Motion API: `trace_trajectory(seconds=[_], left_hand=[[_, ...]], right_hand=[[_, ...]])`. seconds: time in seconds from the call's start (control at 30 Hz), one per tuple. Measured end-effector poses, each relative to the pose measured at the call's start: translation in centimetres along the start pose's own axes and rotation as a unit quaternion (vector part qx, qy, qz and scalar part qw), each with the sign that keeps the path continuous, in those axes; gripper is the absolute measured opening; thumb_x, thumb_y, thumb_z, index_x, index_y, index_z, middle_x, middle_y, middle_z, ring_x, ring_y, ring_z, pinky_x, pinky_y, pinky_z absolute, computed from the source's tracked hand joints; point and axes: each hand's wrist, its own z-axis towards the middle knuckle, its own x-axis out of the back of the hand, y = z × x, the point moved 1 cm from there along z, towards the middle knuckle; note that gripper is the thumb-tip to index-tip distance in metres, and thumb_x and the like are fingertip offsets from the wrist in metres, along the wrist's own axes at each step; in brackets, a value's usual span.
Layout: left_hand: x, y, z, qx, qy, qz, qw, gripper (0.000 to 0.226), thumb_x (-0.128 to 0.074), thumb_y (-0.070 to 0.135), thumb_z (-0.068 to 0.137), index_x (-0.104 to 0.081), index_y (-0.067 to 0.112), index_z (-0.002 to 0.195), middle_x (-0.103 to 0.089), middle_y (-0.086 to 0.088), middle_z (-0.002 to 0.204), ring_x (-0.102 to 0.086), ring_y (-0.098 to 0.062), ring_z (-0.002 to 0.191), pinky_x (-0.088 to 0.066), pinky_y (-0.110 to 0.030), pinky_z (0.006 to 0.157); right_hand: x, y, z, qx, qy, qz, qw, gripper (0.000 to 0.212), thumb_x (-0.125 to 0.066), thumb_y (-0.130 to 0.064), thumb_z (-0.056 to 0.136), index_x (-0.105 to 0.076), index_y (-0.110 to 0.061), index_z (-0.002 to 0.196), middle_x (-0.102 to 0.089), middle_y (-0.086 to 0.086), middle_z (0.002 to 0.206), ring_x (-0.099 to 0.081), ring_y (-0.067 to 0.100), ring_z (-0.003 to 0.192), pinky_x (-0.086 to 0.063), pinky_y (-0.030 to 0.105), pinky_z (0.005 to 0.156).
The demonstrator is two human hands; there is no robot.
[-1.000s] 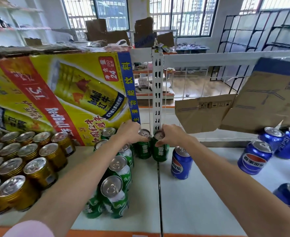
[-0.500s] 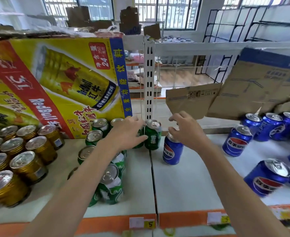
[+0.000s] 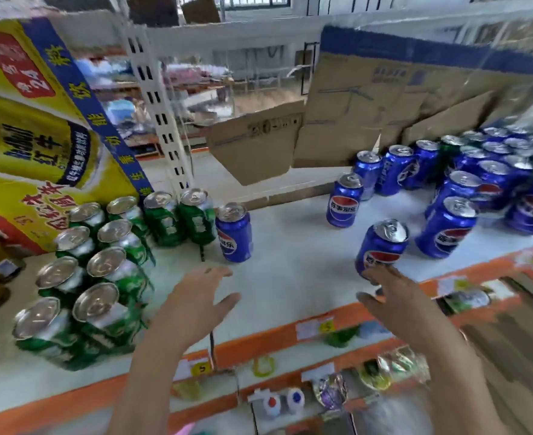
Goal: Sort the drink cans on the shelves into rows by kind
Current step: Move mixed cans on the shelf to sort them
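Green cans [image 3: 108,265] stood in rows on the shelf's [image 3: 290,277] left; since half a second earlier both hands had left them and pulled back near. Left hand [image 3: 196,306] hovered spread, empty. Right hand [image 3: 393,296] reached, fingers loose, at a leaning blue can [image 3: 381,246]; contact unclear. One blue stray [image 3: 234,232] touched the green row; blue cluster [image 3: 491,171] lay far right, unsorted.

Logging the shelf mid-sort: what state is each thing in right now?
left hand: open, fingers spread, holding nothing
right hand: open, fingertips at the nearest blue can
nearest blue can: upright, tilted slightly
lone blue can: upright beside the green cans
green cans: upright, grouped in rows
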Motion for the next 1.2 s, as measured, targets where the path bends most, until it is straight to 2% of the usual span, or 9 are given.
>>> trace_trajectory(seconds=[0.13,0.23,0.33,0.43,0.53,0.77,0.93,1.2], left_hand=[[-1.5,5.2,1.6,-0.035,0.041,-0.007,0.999,0.042,-0.053,0.041,0.092,-0.047,0.025,0.13,-0.048,0.004,0.13,-0.048,-0.013,0.117,-0.034,-0.023,0.094],[-3.8,9.9,2.4,-0.063,0.028,-0.027,0.997,0.042,-0.056,0.037,0.091,-0.049,0.022,0.129,-0.05,0.0,0.126,-0.05,-0.016,0.116,-0.035,-0.025,0.097],[-5.8,14.6,2.7,-0.078,0.009,-0.038,0.996,0.041,-0.055,0.041,0.091,-0.048,0.029,0.129,-0.049,0.007,0.125,-0.049,-0.011,0.114,-0.038,-0.024,0.094],[-7.1,18.8,3.3,-0.09,0.022,-0.041,0.995,0.038,-0.054,0.041,0.091,-0.047,0.032,0.127,-0.049,0.011,0.118,-0.049,-0.007,0.108,-0.039,-0.021,0.089],[-8.3,22.8,3.8,-0.099,0.044,-0.063,0.992,0.035,-0.057,0.038,0.09,-0.05,0.03,0.123,-0.052,0.012,0.111,-0.051,-0.006,0.099,-0.04,-0.021,0.085],[-11.7,29.6,4.7,-0.105,0.02,-0.084,0.991,0.037,-0.06,0.036,0.088,-0.054,0.027,0.123,-0.05,0.012,0.107,-0.051,-0.008,0.1,-0.044,-0.028,0.091],[-12.4,32.5,6.8,-0.137,0.019,-0.062,0.988,0.035,-0.059,0.038,0.088,-0.054,0.028,0.121,-0.049,0.014,0.106,-0.05,-0.006,0.098,-0.039,-0.022,0.084],[-10.9,38.4,14.3,-0.176,0.065,-0.069,0.98,0.032,-0.061,0.037,0.087,-0.059,0.025,0.116,-0.057,0.008,0.109,-0.054,-0.014,0.101,-0.043,-0.03,0.085]], right_hand=[[2.6,4.6,-1.4,-0.034,-0.003,0.007,0.999,0.044,-0.054,-0.028,0.093,-0.041,-0.02,0.134,-0.045,0.004,0.129,-0.053,0.021,0.109,-0.043,0.03,0.086],[4.4,9.0,-2.8,-0.057,0.008,-0.001,0.998,0.046,-0.057,-0.028,0.091,-0.043,-0.018,0.134,-0.046,0.005,0.129,-0.054,0.024,0.108,-0.042,0.029,0.082],[6.9,13.4,-4.2,-0.067,0.042,-0.018,0.997,0.042,-0.059,-0.026,0.089,-0.048,-0.02,0.13,-0.052,0.006,0.124,-0.055,0.026,0.109,-0.042,0.031,0.081],[9.5,17.3,-4.9,-0.086,0.053,-0.03,0.994,0.038,-0.057,-0.027,0.09,-0.05,-0.019,0.126,-0.053,0.005,0.121,-0.054,0.023,0.105,-0.043,0.03,0.079],[12.0,20.7,-5.1,-0.091,0.053,-0.026,0.994,0.039,-0.057,-0.029,0.091,-0.046,-0.021,0.128,-0.05,0.003,0.119,-0.051,0.02,0.107,-0.037,0.025,0.075],[14.6,27.4,-6.1,-0.098,0.074,0.011,0.992,0.041,-0.06,-0.029,0.088,-0.049,-0.016,0.125,-0.051,0.002,0.112,-0.055,0.024,0.101,-0.046,0.032,0.083],[14.3,30.0,-5.8,-0.11,0.056,0.036,0.992,0.045,-0.057,-0.026,0.091,-0.044,-0.018,0.133,-0.045,0.001,0.133,-0.049,0.02,0.118,-0.041,0.028,0.094],[19.0,31.4,-0.5,-0.077,0.097,0.014,0.992,0.045,-0.055,-0.031,0.092,-0.042,-0.023,0.133,-0.048,0.0,0.125,-0.053,0.017,0.11,-0.044,0.029,0.09]])
